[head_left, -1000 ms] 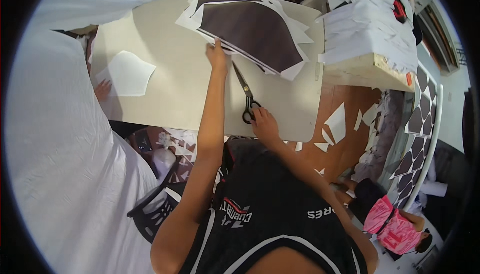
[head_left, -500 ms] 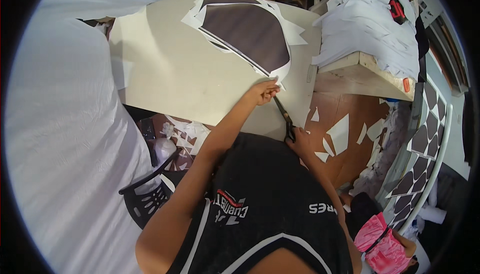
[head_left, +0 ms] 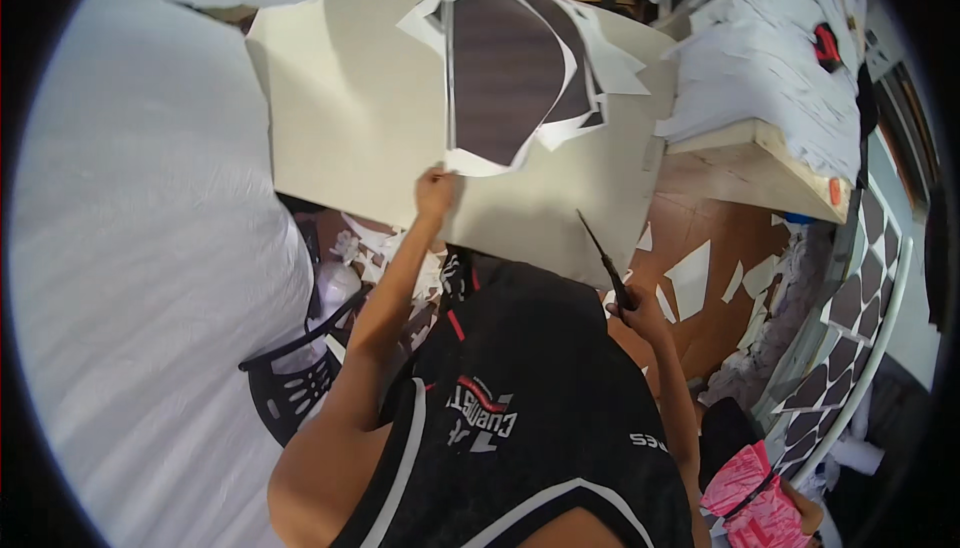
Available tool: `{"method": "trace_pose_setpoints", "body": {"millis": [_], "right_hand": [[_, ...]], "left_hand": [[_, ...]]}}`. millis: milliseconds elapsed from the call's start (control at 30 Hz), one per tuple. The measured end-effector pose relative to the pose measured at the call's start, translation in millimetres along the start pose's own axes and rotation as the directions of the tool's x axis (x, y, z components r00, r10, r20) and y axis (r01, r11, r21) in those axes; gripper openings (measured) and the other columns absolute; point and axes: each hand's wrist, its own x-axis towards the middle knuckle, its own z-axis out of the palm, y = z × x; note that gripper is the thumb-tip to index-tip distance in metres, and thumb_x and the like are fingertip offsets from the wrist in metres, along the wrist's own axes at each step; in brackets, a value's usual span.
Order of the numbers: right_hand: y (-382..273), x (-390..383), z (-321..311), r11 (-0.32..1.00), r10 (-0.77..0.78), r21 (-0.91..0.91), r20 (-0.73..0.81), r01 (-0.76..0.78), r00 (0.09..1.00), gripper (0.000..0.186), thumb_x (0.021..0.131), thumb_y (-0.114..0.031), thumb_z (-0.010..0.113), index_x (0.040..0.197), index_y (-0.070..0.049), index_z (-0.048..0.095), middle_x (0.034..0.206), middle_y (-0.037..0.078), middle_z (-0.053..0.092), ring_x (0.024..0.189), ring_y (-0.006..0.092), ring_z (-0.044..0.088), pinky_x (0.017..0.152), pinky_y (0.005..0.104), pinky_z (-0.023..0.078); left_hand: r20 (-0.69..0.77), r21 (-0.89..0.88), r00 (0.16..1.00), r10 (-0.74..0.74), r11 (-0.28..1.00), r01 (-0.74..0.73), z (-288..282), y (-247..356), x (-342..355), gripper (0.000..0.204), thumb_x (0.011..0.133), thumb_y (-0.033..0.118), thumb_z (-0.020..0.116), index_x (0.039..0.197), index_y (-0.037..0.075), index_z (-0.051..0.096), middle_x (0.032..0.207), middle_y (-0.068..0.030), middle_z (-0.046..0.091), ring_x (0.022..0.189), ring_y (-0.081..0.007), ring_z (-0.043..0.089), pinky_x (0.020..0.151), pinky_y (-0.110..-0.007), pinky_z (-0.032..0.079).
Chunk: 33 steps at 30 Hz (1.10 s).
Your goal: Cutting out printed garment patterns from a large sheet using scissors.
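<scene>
My left hand [head_left: 436,192] is closed on the lower left corner of a dark panel with white borders [head_left: 505,73], a flat sheet with a curved right side. Beneath its right side lies another dark panel with pale, jagged offcuts [head_left: 612,56]. Both rest on a large cream-coloured board [head_left: 355,98]. My right hand [head_left: 642,313] grips the handles of black scissors [head_left: 605,260] near the board's front right edge. Their blades look closed, point away from me and stand apart from the panel.
White offcuts [head_left: 690,278] litter the brown floor. White cloth is stacked on a wooden table [head_left: 760,163] at right, and white sheeting [head_left: 150,248] covers the left. A black plastic chair [head_left: 290,388] stands near my left arm. A person in pink [head_left: 745,488] is at lower right.
The top dark panel has turned and shifted left with my left hand, uncovering part of another panel. My right hand has drawn the scissors back toward me and right, away from the panel.
</scene>
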Motion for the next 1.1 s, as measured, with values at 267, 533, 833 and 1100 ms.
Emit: {"method": "trace_pose_setpoints", "body": {"millis": [267, 533, 833, 1100], "right_hand": [[-91.5, 68.0, 82.1, 0.937, 0.072, 0.262, 0.499, -0.23, 0.864, 0.045, 0.087, -0.046, 0.074, 0.077, -0.005, 0.057, 0.062, 0.0, 0.053, 0.056, 0.0104, 0.05, 0.052, 0.0277, 0.037], [-157.0, 130.3, 158.6, 0.988, -0.04, 0.152, 0.402, -0.024, 0.915, 0.045, 0.088, -0.047, 0.071, 0.078, -0.005, 0.059, 0.064, 0.0, 0.055, 0.058, 0.0089, 0.052, 0.054, 0.0265, 0.038], [-152.7, 120.5, 157.8, 0.997, -0.034, 0.078, 0.419, 0.001, 0.907, 0.047, 0.09, -0.053, 0.067, 0.093, -0.006, 0.06, 0.07, 0.0, 0.058, 0.062, 0.0094, 0.056, 0.057, 0.0241, 0.039], [-156.4, 109.3, 145.0, 0.988, -0.005, 0.139, 0.43, -0.061, 0.903, 0.047, 0.087, -0.052, 0.07, 0.085, -0.007, 0.057, 0.07, -0.002, 0.053, 0.064, 0.0092, 0.053, 0.06, 0.0247, 0.041]], "left_hand": [[-0.525, 0.465, 0.671, 0.524, 0.836, -0.29, -97.8, -16.7, 36.5, 0.033, 0.087, 0.019, 0.067, 0.115, 0.002, 0.064, 0.107, -0.018, 0.063, 0.094, -0.0289, 0.062, 0.081, -0.04, 0.049], [0.024, 0.578, 0.559, 0.829, 0.445, -0.684, -84.6, -38.1, -2.8, 0.041, 0.091, 0.012, 0.059, 0.132, 0.011, 0.06, 0.136, -0.0181, 0.053, 0.13, -0.0374, 0.046, 0.11, -0.049, 0.035], [-0.047, 0.603, 0.541, 0.84, 0.456, -0.655, -77.4, -56.5, 3.3, 0.037, 0.088, 0.01, 0.061, 0.125, 0.013, 0.065, 0.141, -0.0167, 0.05, 0.135, -0.0346, 0.045, 0.113, -0.049, 0.032], [-0.056, 0.618, 0.516, 0.855, 0.435, -0.655, -75.1, -57.0, 4.8, 0.037, 0.087, 0.01, 0.062, 0.124, 0.011, 0.064, 0.14, -0.0167, 0.051, 0.134, -0.0347, 0.045, 0.113, -0.048, 0.033]]}}
